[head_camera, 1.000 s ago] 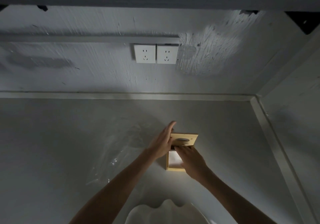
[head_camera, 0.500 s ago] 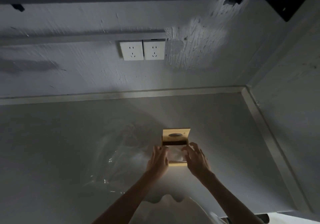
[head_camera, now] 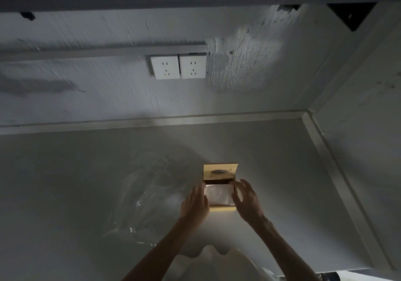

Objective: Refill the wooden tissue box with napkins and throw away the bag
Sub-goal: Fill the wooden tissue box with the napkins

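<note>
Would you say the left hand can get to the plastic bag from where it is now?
Probably yes. The bag lies crumpled on the counter just left of the left hand, which rests against the box and holds nothing. Nothing visible lies between them.

Open wooden tissue box point(head_camera: 221, 208) of white napkins point(head_camera: 218, 195) between left hand point(head_camera: 194, 205) and right hand point(head_camera: 247, 202).

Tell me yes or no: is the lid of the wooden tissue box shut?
No: the hinged lid of the light wooden tissue box stands open, with white napkins visible inside.
</note>
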`<state>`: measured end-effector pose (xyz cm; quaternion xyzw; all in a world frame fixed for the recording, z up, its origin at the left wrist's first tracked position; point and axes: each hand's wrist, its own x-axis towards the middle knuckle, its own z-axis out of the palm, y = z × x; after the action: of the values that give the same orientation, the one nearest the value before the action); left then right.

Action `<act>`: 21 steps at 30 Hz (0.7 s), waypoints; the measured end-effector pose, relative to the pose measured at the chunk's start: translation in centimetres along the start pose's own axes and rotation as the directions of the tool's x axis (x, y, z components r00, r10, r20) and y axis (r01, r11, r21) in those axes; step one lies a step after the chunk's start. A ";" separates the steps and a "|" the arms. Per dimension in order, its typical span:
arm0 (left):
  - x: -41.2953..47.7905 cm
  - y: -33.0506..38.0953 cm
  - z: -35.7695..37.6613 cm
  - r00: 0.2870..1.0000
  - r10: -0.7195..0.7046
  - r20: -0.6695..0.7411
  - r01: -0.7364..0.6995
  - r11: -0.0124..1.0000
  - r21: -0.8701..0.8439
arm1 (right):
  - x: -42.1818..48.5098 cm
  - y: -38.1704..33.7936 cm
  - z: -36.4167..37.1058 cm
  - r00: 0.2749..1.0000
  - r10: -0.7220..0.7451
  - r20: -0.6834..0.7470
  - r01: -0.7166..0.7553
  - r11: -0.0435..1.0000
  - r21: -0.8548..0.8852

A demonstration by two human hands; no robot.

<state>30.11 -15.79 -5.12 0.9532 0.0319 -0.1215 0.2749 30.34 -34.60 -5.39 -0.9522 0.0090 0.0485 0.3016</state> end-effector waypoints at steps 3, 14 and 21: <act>1.8 0.5 -2.9 0.977 -0.187 -0.103 0.159 0.959 -0.236 | 1.8 0.0 -2.7 0.985 0.173 -0.028 -0.144 0.892 0.429; 6.1 1.2 -8.2 0.662 -0.167 0.731 0.722 0.402 -0.563 | 6.3 1.3 -4.5 0.649 0.157 0.744 -0.750 0.297 0.591; 2.0 -0.9 -2.9 0.739 -0.188 0.647 0.633 0.524 -0.570 | 1.1 2.7 -1.7 0.787 0.227 0.573 -0.612 0.401 0.681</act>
<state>32.56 -13.54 -3.71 0.6376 0.2401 -0.4072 0.6083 31.45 -37.82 -5.68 -0.6167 0.2163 0.3027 0.6938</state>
